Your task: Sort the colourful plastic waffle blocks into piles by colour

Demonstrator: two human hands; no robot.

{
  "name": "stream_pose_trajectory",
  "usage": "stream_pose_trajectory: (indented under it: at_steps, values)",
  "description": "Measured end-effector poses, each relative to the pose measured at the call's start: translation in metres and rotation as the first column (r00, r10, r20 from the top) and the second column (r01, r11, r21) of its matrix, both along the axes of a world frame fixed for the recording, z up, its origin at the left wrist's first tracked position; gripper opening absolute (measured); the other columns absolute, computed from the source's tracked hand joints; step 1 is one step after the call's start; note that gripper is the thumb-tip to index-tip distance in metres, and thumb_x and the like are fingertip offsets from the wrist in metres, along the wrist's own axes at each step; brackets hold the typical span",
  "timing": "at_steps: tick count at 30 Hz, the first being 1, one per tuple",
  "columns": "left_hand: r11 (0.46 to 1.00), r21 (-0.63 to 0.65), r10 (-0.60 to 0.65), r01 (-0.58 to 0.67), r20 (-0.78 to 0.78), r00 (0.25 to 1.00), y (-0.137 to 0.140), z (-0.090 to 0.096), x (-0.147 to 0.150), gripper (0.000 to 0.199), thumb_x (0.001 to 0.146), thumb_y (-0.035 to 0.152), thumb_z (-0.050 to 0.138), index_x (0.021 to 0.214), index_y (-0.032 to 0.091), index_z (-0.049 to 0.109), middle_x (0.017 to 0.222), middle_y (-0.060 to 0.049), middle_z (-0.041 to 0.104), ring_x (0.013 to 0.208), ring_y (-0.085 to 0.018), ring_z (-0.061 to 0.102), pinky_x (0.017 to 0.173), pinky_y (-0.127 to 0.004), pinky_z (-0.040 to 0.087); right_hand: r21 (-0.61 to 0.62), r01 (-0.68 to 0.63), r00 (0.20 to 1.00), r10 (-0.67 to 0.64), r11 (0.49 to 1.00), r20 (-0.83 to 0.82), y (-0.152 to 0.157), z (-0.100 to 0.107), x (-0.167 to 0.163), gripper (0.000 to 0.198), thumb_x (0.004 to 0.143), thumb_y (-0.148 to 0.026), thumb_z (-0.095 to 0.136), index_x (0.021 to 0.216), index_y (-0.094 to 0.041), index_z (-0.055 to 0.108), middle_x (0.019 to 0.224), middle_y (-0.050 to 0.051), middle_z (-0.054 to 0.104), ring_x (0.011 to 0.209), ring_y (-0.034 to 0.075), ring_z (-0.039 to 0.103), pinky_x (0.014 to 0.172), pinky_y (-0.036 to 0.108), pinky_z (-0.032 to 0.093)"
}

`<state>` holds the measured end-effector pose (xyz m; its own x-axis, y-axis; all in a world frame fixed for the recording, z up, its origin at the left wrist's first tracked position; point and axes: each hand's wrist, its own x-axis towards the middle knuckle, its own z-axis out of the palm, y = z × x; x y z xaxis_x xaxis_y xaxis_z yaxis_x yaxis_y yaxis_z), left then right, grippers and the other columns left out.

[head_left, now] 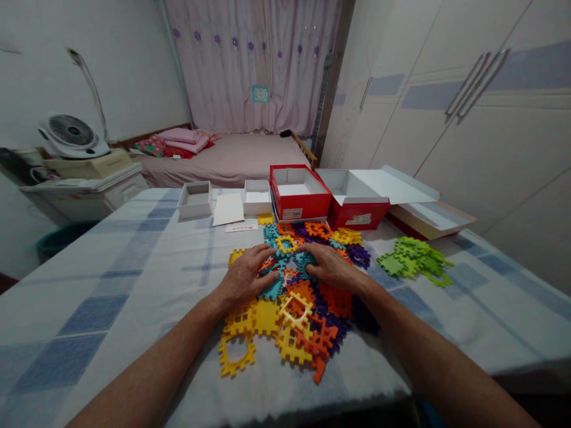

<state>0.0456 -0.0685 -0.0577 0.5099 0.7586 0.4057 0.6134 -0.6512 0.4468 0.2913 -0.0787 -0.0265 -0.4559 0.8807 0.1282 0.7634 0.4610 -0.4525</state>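
A heap of interlocking plastic building pieces with notched edges lies in front of me, in several colours. My left hand (247, 270) rests over the heap's left side, fingers stretched and thumb apart, near teal pieces (273, 289). On the other side my right hand (332, 266) reaches in with bent fingers, thumb apart from them, touching a teal piece (303, 263). Neither hand visibly lifts anything. Yellow pieces (266, 318) and an orange piece (319, 342) lie nearest me. Purple pieces (359, 255) are partly hidden by my right hand and forearm.
Green pieces (413, 258) form a separate pile at the right. Behind the heap stand an open red box (300, 205), another red box (359, 214), and small white boxes (195, 205). A white card (229, 209) lies between them. A checked cloth (111, 285) covers the table.
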Motion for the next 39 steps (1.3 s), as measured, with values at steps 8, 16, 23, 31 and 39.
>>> stream_pose_trajectory:
  at_steps: [8,16,23,31,39]
  values:
    - [1.0,-0.003,0.012,-0.012,-0.006,1.0,-0.001,0.0,0.001,0.033,0.084,0.04,0.054,0.105,0.018,0.068,0.123,-0.013,0.059,0.115,-0.026,0.056,0.1,-0.041,0.045,0.068,0.039,0.997,-0.044,0.997,0.069,-0.002,-0.004,-0.007,0.041,0.079,-0.016,0.051,0.12,-0.015,0.057,0.117,0.012,0.058,0.109,0.022,0.051,0.098,0.036,0.038]
    - [0.998,-0.056,0.016,-0.017,-0.03,0.999,0.0,0.002,0.001,0.033,0.083,0.042,0.054,0.103,0.019,0.067,0.137,-0.014,0.051,0.125,-0.028,0.049,0.104,-0.044,0.041,0.037,0.021,0.992,-0.026,0.999,0.121,0.001,-0.003,-0.01,0.054,0.079,-0.016,0.054,0.133,-0.015,0.049,0.125,0.013,0.056,0.113,0.025,0.05,0.098,0.04,0.037]
    - [0.996,-0.082,-0.022,0.022,0.001,1.0,0.005,0.002,-0.002,0.031,0.084,0.042,0.053,0.098,0.018,0.066,0.129,-0.014,0.058,0.121,-0.027,0.053,0.102,-0.044,0.042,0.061,-0.003,0.997,-0.002,0.998,0.076,0.005,-0.007,-0.006,0.05,0.077,-0.015,0.055,0.127,-0.015,0.055,0.12,0.011,0.058,0.111,0.024,0.05,0.099,0.039,0.038]
    - [0.992,-0.128,0.029,0.0,0.225,0.974,0.006,0.004,-0.001,0.038,0.079,0.031,0.058,0.114,0.017,0.061,0.12,-0.011,0.063,0.112,-0.024,0.059,0.1,-0.041,0.046,0.095,-0.196,0.968,0.177,0.976,0.175,0.005,0.016,-0.022,0.057,0.077,-0.005,0.048,0.132,-0.022,0.052,0.113,0.009,0.059,0.106,0.021,0.052,0.091,0.033,0.041]
    - [0.929,-0.369,0.171,0.012,0.458,0.872,0.006,0.004,-0.002,0.04,0.083,0.038,0.055,0.115,0.016,0.062,0.1,-0.007,0.07,0.073,-0.016,0.067,0.069,-0.03,0.056,0.097,-0.23,0.963,0.211,0.968,0.17,0.021,0.023,-0.037,0.066,0.073,-0.001,0.047,0.136,-0.023,0.047,0.129,0.011,0.051,0.113,0.023,0.052,0.093,0.036,0.043]
